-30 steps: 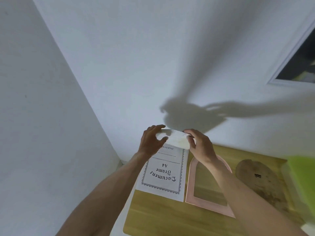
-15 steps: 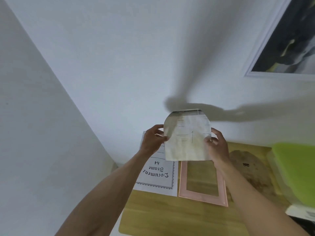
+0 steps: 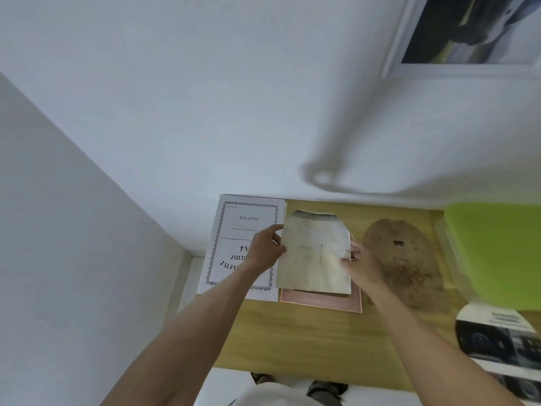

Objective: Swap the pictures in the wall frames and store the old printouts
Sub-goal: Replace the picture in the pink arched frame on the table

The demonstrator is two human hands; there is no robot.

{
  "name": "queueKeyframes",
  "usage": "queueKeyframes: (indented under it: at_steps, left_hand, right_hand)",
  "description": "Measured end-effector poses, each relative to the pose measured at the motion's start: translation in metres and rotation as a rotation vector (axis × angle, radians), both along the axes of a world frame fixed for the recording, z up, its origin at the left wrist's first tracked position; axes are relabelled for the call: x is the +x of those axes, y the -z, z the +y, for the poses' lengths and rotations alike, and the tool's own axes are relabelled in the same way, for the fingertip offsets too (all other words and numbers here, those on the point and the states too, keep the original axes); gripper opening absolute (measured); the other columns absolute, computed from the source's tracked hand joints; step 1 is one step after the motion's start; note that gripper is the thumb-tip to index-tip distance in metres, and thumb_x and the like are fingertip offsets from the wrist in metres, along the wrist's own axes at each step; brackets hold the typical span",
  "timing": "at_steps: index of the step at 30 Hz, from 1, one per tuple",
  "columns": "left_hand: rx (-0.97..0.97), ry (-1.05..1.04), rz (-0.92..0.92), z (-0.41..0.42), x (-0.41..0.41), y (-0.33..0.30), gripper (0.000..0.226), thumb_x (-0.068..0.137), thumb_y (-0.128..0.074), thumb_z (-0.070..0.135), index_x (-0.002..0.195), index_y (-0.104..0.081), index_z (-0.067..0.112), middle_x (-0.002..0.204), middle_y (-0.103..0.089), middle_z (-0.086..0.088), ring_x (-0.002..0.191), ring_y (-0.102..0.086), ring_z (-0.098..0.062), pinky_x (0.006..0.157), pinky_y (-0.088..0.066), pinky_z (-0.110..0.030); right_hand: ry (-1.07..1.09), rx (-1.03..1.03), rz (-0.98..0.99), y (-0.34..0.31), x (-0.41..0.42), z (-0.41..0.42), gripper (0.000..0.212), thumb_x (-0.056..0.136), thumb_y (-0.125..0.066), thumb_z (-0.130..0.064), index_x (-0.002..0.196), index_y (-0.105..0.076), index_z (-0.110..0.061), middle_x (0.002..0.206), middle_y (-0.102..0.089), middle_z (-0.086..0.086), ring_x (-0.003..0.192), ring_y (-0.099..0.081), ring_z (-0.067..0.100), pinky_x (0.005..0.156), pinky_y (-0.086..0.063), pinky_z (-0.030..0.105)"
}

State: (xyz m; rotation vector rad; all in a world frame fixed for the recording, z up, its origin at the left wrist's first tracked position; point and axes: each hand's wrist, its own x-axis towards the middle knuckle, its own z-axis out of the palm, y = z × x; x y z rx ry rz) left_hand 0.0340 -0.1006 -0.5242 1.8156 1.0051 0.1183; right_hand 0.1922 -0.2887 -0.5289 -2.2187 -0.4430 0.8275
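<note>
I hold an arch-topped printout (image 3: 314, 253), its pale back side facing me, just above the pink arched frame (image 3: 320, 301) on the wooden table (image 3: 322, 347). My left hand (image 3: 265, 249) pinches the printout's left edge. My right hand (image 3: 361, 263) grips its right edge. The printout hides most of the pink frame. A brown arch-shaped backing board (image 3: 404, 262) lies to the right of the frame. A white A4 document-frame insert sheet (image 3: 234, 230) lies to the left, partly under my left hand.
A white-framed dark picture (image 3: 468, 33) hangs on the wall at upper right. A lime-green box (image 3: 497, 253) stands at the table's right side. Dark photo printouts (image 3: 497, 341) lie at the right front. The left wall sits close beside the table.
The printout has come down from in front of the wall to just above the pink frame, still held by both hands. My view has tilted down toward the table.
</note>
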Motion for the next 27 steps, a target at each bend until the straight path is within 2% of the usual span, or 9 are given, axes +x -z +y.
queueKeyframes:
  at_steps: [1, 3, 5, 7, 9, 11, 16, 19, 27]
  left_hand:
    - [0.005, 0.018, 0.022, -0.005, 0.002, 0.003, 0.059, 0.08, -0.066, -0.004, 0.134, -0.057, 0.019, 0.081, -0.063, 0.003, 0.071, -0.064, -0.017, 0.06, -0.055, -0.023]
    - [0.025, 0.062, 0.07, -0.011, 0.006, 0.01, 0.06, 0.08, -0.064, -0.007, 0.132, -0.057, 0.021, 0.082, -0.065, 0.0, 0.071, -0.066, -0.021, 0.065, -0.06, -0.035]
    - [0.085, 0.142, 0.151, -0.014, 0.009, 0.015, 0.053, 0.078, -0.065, -0.003, 0.124, -0.059, 0.021, 0.087, -0.066, -0.003, 0.077, -0.067, -0.023, 0.071, -0.06, -0.043]
    - [0.172, 0.253, 0.255, -0.017, 0.012, 0.018, 0.051, 0.079, -0.07, 0.008, 0.126, -0.052, 0.018, 0.099, -0.063, -0.004, 0.085, -0.064, -0.022, 0.076, -0.058, -0.044]
    - [0.288, 0.355, 0.365, -0.02, 0.013, 0.02, 0.066, 0.083, -0.07, 0.02, 0.14, -0.037, 0.014, 0.116, -0.057, -0.008, 0.097, -0.062, -0.027, 0.081, -0.055, -0.042]
    - [0.377, 0.412, 0.417, -0.025, 0.012, 0.021, 0.076, 0.088, -0.068, 0.027, 0.148, -0.025, 0.012, 0.127, -0.048, -0.01, 0.102, -0.061, -0.031, 0.08, -0.052, -0.041]
    - [0.412, 0.407, 0.419, -0.031, 0.006, 0.028, 0.057, 0.095, -0.059, 0.035, 0.142, -0.036, 0.014, 0.134, -0.039, -0.009, 0.095, -0.063, -0.027, 0.082, -0.052, -0.041]
    - [0.381, 0.418, 0.41, -0.032, 0.006, 0.033, 0.049, 0.097, -0.054, 0.034, 0.139, -0.039, 0.014, 0.133, -0.041, -0.009, 0.092, -0.064, -0.027, 0.084, -0.051, -0.041]
    - [0.328, 0.414, 0.385, -0.03, 0.011, 0.039, 0.051, 0.099, -0.051, 0.03, 0.145, -0.035, 0.014, 0.127, -0.041, -0.009, 0.099, -0.06, -0.028, 0.088, -0.05, -0.039]
  right_hand:
    - [-0.017, -0.029, -0.007, 0.001, 0.0, -0.002, 0.051, 0.087, -0.064, -0.005, 0.135, -0.054, -0.021, 0.113, -0.065, -0.005, 0.087, -0.063, 0.008, 0.065, -0.051, 0.024]
    - [-0.041, -0.082, -0.039, 0.004, 0.0, -0.004, 0.055, 0.086, -0.062, -0.003, 0.136, -0.054, -0.024, 0.107, -0.068, -0.004, 0.089, -0.067, 0.022, 0.07, -0.055, 0.035]
    - [-0.069, -0.139, -0.08, 0.015, 0.003, -0.007, 0.054, 0.08, -0.059, -0.017, 0.133, -0.054, -0.029, 0.107, -0.068, 0.002, 0.09, -0.066, 0.031, 0.075, -0.057, 0.04]
    - [-0.088, -0.23, -0.127, 0.024, 0.007, -0.008, 0.055, 0.075, -0.056, -0.032, 0.13, -0.055, -0.029, 0.115, -0.064, 0.009, 0.102, -0.06, 0.03, 0.088, -0.053, 0.04]
    - [-0.109, -0.308, -0.177, 0.024, 0.004, -0.009, 0.051, 0.083, -0.061, -0.021, 0.133, -0.056, -0.02, 0.121, -0.057, 0.013, 0.116, -0.049, 0.032, 0.098, -0.042, 0.038]
    - [-0.115, -0.329, -0.233, 0.014, 0.0, -0.008, 0.049, 0.087, -0.063, -0.015, 0.135, -0.054, -0.013, 0.123, -0.053, 0.015, 0.119, -0.046, 0.032, 0.099, -0.038, 0.036]
    - [-0.15, -0.306, -0.244, 0.019, -0.001, -0.012, 0.054, 0.093, -0.06, -0.01, 0.144, -0.044, -0.009, 0.134, -0.039, 0.017, 0.123, -0.042, 0.029, 0.102, -0.03, 0.026]
    - [-0.176, -0.313, -0.239, 0.02, -0.002, -0.014, 0.054, 0.096, -0.056, -0.013, 0.148, -0.04, -0.011, 0.137, -0.038, 0.017, 0.126, -0.041, 0.029, 0.103, -0.03, 0.027]
    - [-0.149, -0.318, -0.231, 0.021, -0.001, -0.011, 0.052, 0.095, -0.055, -0.013, 0.145, -0.044, -0.009, 0.133, -0.044, 0.017, 0.125, -0.044, 0.029, 0.102, -0.034, 0.03]
